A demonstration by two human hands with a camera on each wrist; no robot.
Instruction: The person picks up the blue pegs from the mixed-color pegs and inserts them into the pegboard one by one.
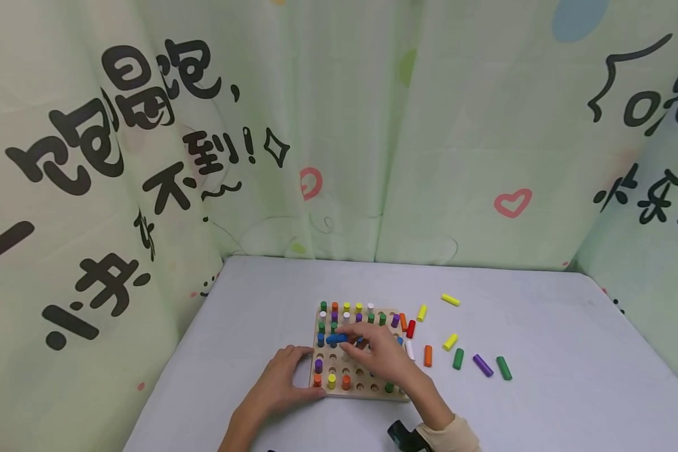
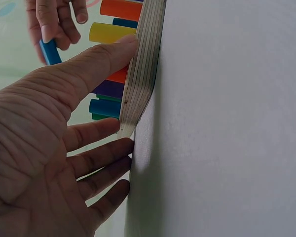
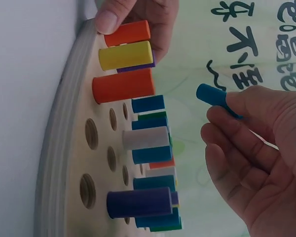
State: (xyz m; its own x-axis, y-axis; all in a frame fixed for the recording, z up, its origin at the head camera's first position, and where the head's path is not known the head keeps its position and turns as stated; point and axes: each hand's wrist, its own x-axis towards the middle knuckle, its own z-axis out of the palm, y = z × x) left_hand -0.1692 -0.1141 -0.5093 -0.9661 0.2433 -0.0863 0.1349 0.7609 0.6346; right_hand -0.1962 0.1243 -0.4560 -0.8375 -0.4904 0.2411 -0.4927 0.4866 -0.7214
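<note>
A blue peg is pinched between the thumb and fingers of my right hand, held over the left part of a wooden peg board. In the right wrist view the blue peg is tilted and out of any hole. My left hand rests at the board's near left corner. Seen from the left wrist, its thumb lies on the board's edge beside a yellow peg, and its fairly straight fingertips touch the side. The right hand hides part of the board's middle.
Pegs of several colours stand in the board's far rows, with a few along the near side, such as an orange peg. Loose pegs lie to the right, among them a purple peg and a yellow peg. A printed curtain hangs behind the white table.
</note>
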